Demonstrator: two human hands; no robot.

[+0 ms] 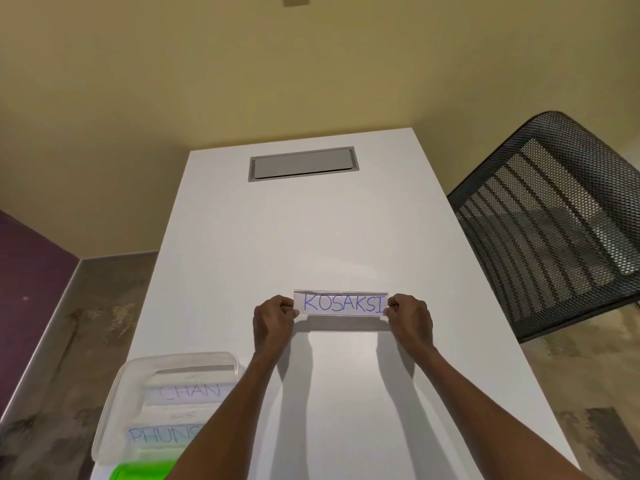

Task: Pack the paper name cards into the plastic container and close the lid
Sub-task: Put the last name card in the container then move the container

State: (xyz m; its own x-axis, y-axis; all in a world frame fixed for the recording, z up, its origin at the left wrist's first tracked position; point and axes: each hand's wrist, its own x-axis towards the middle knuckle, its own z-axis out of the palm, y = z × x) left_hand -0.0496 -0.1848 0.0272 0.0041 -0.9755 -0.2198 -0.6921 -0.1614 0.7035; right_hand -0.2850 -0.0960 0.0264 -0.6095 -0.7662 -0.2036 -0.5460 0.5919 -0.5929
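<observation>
Paper card (341, 303) pinched at both ends by left hand (273, 318) & right hand (410, 318), kept flat for container (114, 403).

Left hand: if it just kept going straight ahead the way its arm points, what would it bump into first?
Beyond the KOSAKSI name card it already grips, the left hand would meet bare white table, then probably the grey hatch, though depth is unclear.
</observation>
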